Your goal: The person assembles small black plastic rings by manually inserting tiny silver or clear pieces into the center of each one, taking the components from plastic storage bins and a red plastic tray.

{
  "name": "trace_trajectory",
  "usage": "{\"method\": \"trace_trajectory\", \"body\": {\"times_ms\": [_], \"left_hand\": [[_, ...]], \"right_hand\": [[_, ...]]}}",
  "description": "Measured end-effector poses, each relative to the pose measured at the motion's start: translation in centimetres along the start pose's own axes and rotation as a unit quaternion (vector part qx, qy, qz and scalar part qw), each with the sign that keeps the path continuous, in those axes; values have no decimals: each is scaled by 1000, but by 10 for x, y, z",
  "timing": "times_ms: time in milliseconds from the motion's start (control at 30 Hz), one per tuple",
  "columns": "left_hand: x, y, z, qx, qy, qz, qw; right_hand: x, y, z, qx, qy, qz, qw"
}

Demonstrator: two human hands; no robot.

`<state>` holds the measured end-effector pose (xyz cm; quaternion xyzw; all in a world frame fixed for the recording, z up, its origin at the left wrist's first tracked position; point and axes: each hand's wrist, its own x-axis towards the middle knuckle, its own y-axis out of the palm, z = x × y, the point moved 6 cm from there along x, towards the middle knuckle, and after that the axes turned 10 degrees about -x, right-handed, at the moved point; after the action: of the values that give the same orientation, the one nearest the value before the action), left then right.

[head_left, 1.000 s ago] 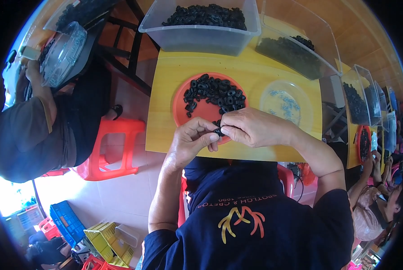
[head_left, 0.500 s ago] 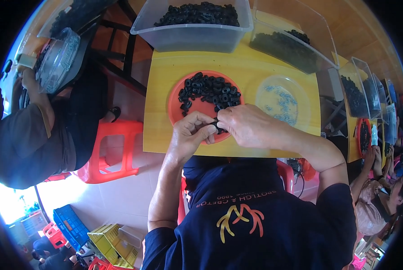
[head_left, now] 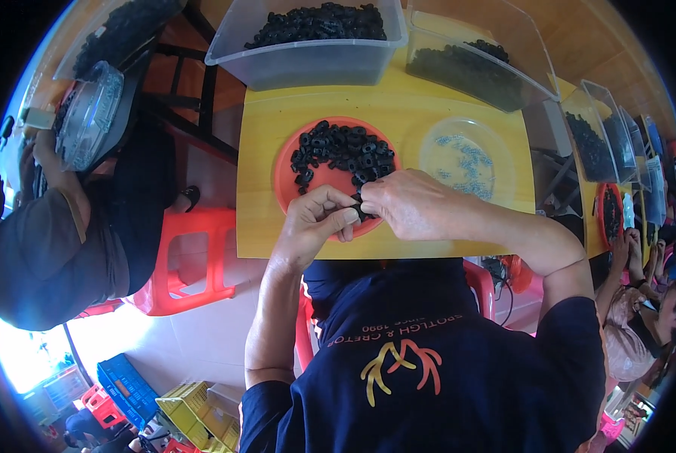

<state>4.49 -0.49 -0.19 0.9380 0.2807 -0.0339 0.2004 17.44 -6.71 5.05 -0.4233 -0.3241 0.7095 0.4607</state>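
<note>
Over the near rim of a round red-orange plate, my two hands meet fingertip to fingertip. Small black plastic parts are heaped on the plate. My left hand pinches one small black plastic part between thumb and fingers. My right hand is closed against the same part, its fingertips pressed together; whether they also hold something tiny is hidden. To the right lies a clear round dish with many tiny, pale bluish pieces scattered in it.
Behind the plate on the yellow table stands a translucent bin of black parts, with a clear bin of similar parts to its right. A person sits at left beside a red stool; others work at right.
The whole view has shifted slightly, so the table and bins sit a little further left and higher. Both hands stay together at the black part, with little visible change in grip.
</note>
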Motion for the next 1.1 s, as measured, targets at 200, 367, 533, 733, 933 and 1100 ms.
{"method": "trace_trajectory", "body": {"times_ms": [200,367,533,733,933,1100], "left_hand": [[-2,11,-5,42,14,-37,998],[0,7,-5,-46,20,-8,999],[2,0,-2,-29,116,11,993],[-12,26,-43,234,221,-34,946],[-18,35,-51,360,258,-57,895],[-17,36,-52,353,274,-66,892]], "right_hand": [[-8,4,-1,-38,4,-85,996],[-8,-8,-9,234,53,56,969],[-8,7,-16,370,42,52,927],[-2,28,-11,614,-28,82,785],[1,36,3,764,-71,74,637],[4,41,-1,781,-69,65,617]]}}
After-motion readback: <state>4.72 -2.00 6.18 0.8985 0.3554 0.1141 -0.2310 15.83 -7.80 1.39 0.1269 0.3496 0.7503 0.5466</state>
